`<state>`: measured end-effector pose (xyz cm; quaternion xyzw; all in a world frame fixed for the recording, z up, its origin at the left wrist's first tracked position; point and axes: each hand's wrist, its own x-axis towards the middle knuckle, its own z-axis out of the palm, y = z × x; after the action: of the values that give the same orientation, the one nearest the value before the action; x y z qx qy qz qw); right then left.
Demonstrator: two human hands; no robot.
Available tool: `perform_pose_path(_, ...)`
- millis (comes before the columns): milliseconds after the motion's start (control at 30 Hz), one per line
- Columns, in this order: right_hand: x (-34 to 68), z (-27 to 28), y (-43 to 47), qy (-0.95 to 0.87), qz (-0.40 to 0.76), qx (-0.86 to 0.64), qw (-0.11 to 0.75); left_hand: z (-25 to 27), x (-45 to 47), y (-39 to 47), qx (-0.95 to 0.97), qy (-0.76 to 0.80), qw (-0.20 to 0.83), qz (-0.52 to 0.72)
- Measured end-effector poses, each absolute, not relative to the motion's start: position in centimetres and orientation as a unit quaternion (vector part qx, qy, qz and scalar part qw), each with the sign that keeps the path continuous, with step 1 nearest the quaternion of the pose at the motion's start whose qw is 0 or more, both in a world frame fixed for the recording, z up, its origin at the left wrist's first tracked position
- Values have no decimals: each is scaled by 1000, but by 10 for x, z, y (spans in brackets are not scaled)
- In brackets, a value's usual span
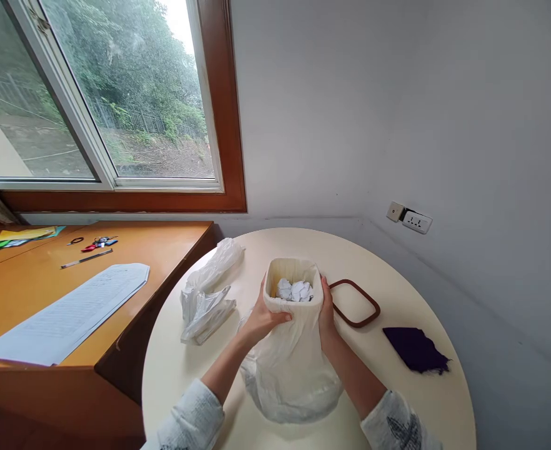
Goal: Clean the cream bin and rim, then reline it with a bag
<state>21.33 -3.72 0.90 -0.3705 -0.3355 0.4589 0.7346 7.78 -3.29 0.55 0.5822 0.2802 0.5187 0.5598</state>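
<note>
Between my hands stands a small cream trash bin (272, 281), with crumpled white paper (301, 291) inside. A thin white plastic bag (294, 375) is folded over its rim and hangs down around the outside, spreading toward me. My left hand (262, 317) grips the bin's left side through the bag, thumb across the front. On the right side, my right hand (327, 309) presses its fingers along the bin near the rim. Just right of that hand, a brown rounded-square ring (367, 299) lies flat on the table.
The round cream table (182, 387) also bears crumpled white plastic bags (207, 300) at left and a dark purple cloth (416, 349) at right. Left of it, a wooden desk (172, 240) holds paper sheets (79, 312), a pen (87, 259) and keys (100, 244). Wall sockets (416, 221) are at right.
</note>
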Motion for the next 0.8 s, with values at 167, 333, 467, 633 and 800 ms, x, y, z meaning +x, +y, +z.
perform_pose_path(167,212,3,-32,-281,483,-389,733,0,84,-37,576,302,533,540)
perform_pose_path(333,212,3,-39,-215,456,-441,742,-6,87,-41,574,287,524,560)
perform_pose_path(467,211,6,-42,-232,437,-457,739,-8,88,-44,579,315,499,563)
perform_pose_path(633,214,2,-41,-260,410,-472,736,-8,87,-46,589,334,486,553)
perform_pose_path(800,217,-4,-39,-245,417,-494,722,-7,88,-47,590,330,483,556)
